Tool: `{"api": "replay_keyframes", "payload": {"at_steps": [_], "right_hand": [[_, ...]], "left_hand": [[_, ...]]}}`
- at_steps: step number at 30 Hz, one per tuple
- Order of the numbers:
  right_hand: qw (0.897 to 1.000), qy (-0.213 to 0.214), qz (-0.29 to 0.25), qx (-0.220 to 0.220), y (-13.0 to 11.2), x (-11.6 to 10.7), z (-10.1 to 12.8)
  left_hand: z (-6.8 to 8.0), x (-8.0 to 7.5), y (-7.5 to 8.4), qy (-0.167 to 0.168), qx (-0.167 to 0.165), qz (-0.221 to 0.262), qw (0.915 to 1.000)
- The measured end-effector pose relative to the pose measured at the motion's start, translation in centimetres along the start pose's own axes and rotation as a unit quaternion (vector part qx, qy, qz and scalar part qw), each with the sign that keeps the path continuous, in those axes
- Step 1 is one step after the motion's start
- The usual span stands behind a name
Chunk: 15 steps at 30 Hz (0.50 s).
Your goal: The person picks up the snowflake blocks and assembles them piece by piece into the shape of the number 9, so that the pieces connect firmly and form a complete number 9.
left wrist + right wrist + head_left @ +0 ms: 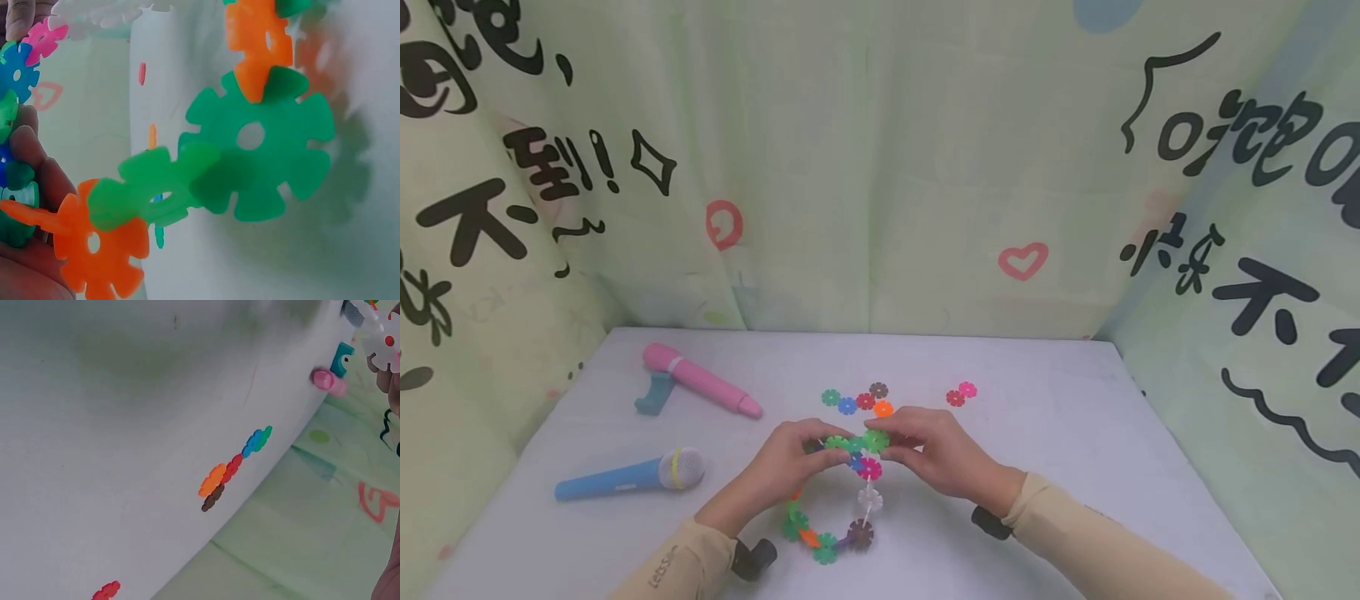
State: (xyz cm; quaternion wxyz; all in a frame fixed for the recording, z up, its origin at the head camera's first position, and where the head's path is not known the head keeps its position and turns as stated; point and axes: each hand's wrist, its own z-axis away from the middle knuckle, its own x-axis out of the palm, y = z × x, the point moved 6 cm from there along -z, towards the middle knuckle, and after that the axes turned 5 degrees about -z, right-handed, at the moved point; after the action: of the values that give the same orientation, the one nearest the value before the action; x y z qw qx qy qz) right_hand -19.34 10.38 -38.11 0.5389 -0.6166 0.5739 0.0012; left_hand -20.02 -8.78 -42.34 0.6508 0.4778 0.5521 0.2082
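While left hand (790,462) and right hand (936,450) pinch linked discs (870,500), only the head view shows the blue microphone (617,481) whole

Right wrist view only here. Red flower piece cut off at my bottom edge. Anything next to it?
Observer: Yes, a pink flower piece. The head view shows it right beside the red one.
Operator: White piece at my right edge: what's below it on the chain?
Observer: In the head view, a brown flower piece sits below the white piece, on the same chain.
Operator: Left hand?
Observer: In the head view, the left hand pinches a green flower piece at the top of that chain.
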Motion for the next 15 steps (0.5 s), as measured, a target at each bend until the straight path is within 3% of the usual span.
{"api": "replay_keyframes", "payload": {"at_steps": [6,11,15], "right_hand": [[1.000,0.005,-0.017,0.009,0.3,0.2,-0.2],[0.999,0.017,-0.028,0.022,0.9,0.3,-0.6],[0.999,0.015,-0.043,0.030,1.2,0.3,-0.7]], "left_hand": [[-0.1,0.1,0.0,0.000,0.006,-0.002,1.0000],[-0.2,0.1,-0.1,0.015,-0.010,0.002,0.9998],[-0.4,0.1,-0.1,0.014,-0.020,-0.027,0.9993]]}}
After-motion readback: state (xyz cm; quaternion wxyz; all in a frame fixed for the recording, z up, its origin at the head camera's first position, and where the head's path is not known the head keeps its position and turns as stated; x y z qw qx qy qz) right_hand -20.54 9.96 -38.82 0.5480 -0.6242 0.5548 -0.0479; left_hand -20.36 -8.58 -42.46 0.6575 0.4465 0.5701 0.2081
